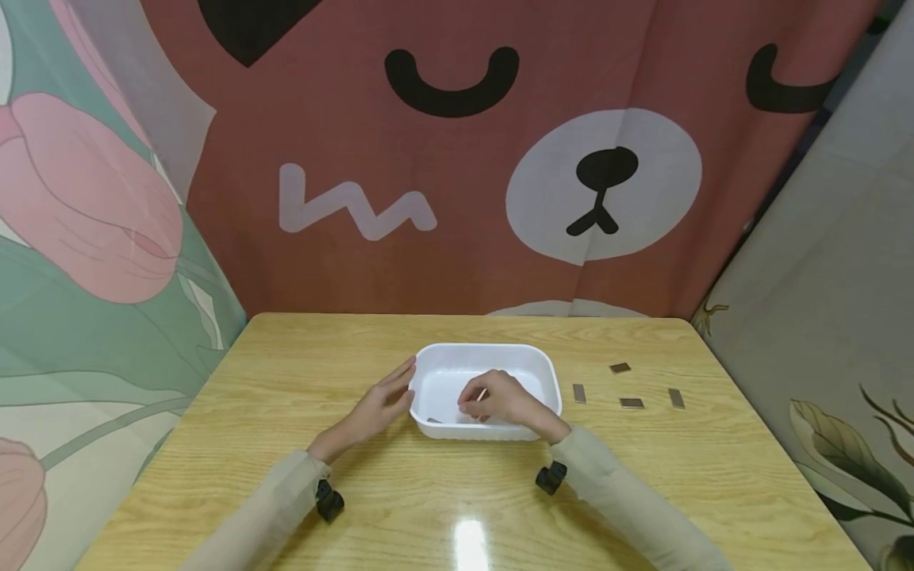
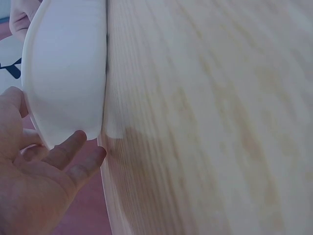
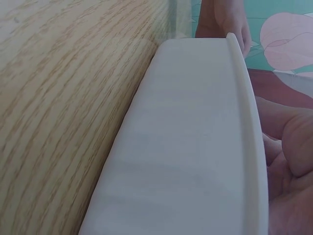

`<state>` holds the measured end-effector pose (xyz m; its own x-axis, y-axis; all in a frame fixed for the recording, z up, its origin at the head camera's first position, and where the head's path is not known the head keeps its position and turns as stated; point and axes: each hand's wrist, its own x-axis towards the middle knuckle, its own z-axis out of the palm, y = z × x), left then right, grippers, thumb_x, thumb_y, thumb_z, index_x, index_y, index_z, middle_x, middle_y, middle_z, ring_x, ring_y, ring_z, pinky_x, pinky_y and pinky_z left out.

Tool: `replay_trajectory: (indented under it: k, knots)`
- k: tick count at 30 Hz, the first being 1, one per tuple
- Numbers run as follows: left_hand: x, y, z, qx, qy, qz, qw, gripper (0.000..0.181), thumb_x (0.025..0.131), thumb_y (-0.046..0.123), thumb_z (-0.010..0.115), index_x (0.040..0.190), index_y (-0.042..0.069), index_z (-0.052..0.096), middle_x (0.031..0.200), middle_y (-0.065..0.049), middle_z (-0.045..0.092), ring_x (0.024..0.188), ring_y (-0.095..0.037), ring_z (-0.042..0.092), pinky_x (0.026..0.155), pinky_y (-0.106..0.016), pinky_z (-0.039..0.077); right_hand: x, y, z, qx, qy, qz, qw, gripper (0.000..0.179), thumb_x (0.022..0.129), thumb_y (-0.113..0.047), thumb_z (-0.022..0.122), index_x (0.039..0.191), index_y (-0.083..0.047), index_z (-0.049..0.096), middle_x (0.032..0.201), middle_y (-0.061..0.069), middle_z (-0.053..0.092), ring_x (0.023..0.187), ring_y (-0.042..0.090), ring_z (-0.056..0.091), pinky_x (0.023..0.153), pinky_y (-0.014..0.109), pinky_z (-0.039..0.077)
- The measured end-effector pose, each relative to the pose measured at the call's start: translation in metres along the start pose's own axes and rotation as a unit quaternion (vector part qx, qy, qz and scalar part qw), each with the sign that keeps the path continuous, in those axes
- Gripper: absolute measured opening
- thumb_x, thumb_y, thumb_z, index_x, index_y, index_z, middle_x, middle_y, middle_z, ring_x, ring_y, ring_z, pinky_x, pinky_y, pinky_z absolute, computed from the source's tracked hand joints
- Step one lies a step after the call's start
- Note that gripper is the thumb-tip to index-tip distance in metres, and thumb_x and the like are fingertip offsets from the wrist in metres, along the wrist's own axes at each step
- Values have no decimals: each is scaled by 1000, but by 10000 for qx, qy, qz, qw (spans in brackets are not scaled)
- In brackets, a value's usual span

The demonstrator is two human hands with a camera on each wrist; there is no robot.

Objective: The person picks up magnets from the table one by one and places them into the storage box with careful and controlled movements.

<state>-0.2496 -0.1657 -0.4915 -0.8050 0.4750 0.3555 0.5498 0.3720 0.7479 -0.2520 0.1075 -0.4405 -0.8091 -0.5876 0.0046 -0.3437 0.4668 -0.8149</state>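
Observation:
A white plastic tray [image 1: 493, 432] with rounded corners sits on the wooden table. My left hand [image 1: 377, 408] touches the tray's left side with extended fingers; the left wrist view shows fingertips [image 2: 78, 139] against the tray wall [image 2: 68, 68]. Inside the tray, my right hand [image 1: 508, 399] pinches a small flat piece [image 1: 483, 393], of which only a pale sliver shows. Another small greyish piece [image 1: 433, 420] lies at the tray's front left, partly hidden by the rim. In the right wrist view, the tray wall [image 3: 181, 137] hides part of the right hand [image 3: 291, 161].
Right of the tray, several small dark rectangular pieces lie apart on the table, among them an upright-turned one [image 1: 579, 393], a back one [image 1: 620, 368] and a far-right one [image 1: 676, 398]. Printed curtains [image 1: 457, 270] hang behind and beside the table [image 1: 343, 333].

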Motion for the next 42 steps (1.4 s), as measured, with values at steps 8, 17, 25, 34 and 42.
replay_trajectory:
  k: [8, 17, 25, 34, 42]
  knots:
    - [0, 0, 0, 41, 38, 44, 10000, 50, 100, 3, 57, 143, -13, 37, 158, -21, 26, 144, -35, 26, 110, -39, 36, -2, 0, -1, -11, -30, 48, 10000, 6, 93, -7, 70, 92, -4, 75, 77, 7, 70, 66, 23, 67, 58, 28, 59]
    - [0, -1, 1, 70, 91, 165, 9998, 50, 100, 4, 57, 143, -14, 38, 158, -18, 26, 143, -38, 27, 110, -39, 37, -2, 3, -3, -29, -46, -14, 10000, 6, 93, -6, 70, 92, -3, 75, 77, 9, 70, 65, 22, 67, 58, 28, 59]
    - [0, -1, 2, 114, 152, 206, 9996, 50, 99, 1, 58, 142, -15, 38, 157, -20, 27, 142, -41, 28, 109, -43, 37, -3, 2, -4, -85, -3, -73, 9999, 5, 92, -5, 70, 91, -2, 74, 77, 8, 70, 66, 24, 67, 57, 30, 59]
    - [-1, 35, -6, 126, 41, 117, 9998, 47, 98, -6, 56, 138, -21, 37, 153, -30, 26, 139, -48, 28, 110, -46, 34, -7, 1, -7, -117, 26, -21, 9999, 8, 93, -7, 70, 94, -1, 74, 83, 10, 71, 68, 25, 68, 58, 29, 59]
    - [-1, 14, 0, 170, 169, 223, 9995, 47, 98, -5, 56, 139, -20, 37, 154, -28, 26, 139, -48, 27, 109, -49, 34, -9, 0, -10, -163, 44, -11, 9999, 11, 93, -8, 69, 96, 1, 74, 84, 12, 72, 69, 29, 69, 60, 35, 60]
